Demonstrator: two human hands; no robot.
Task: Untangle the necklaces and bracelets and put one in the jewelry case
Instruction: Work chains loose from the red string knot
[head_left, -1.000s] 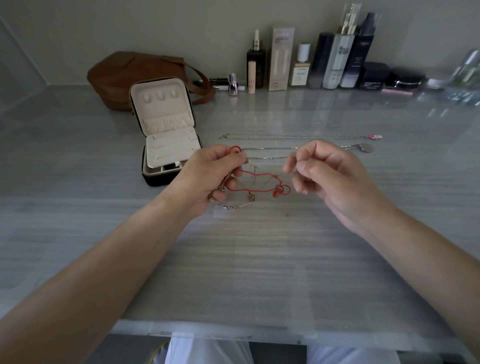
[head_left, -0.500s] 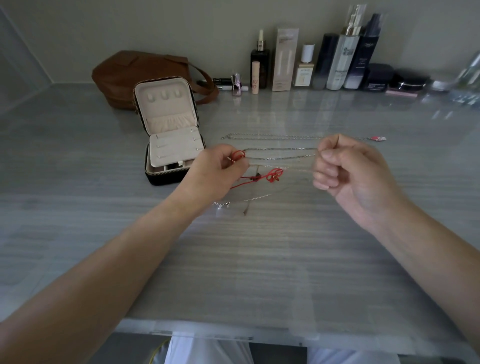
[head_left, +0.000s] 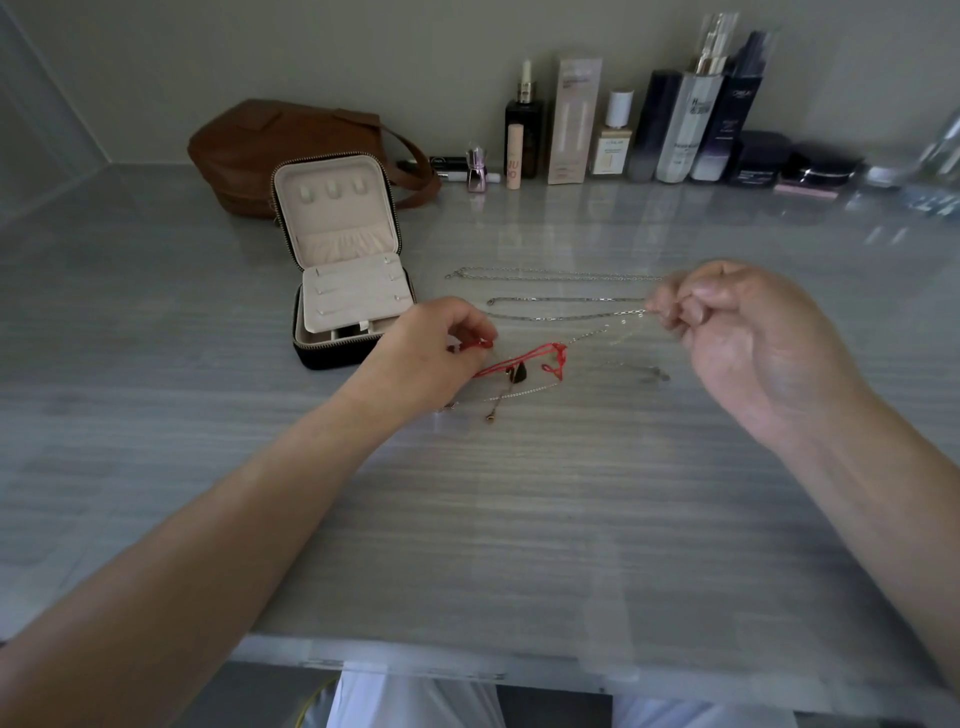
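Note:
My left hand (head_left: 434, 353) pinches one end of a red cord bracelet (head_left: 524, 358), which stretches to the right just above the table. A thin gold chain (head_left: 605, 332) runs from the red cord's knot up to my right hand (head_left: 737, 332), which pinches its far end. Another fine chain (head_left: 511, 396) with small charms trails on the table below the red cord. Two silver necklaces (head_left: 556, 277) lie straight and side by side behind my hands. The jewelry case (head_left: 345, 270) stands open to the left, cream inside, black outside.
A brown leather bag (head_left: 270, 150) sits behind the case. Several cosmetic bottles and jars (head_left: 675, 130) line the back wall. The table's front edge (head_left: 415, 660) runs close to my body.
My right hand has moved right and slightly up, drawing the thin chain out of the tangle. The red cord has stretched out to the right. My left hand has stayed near the case.

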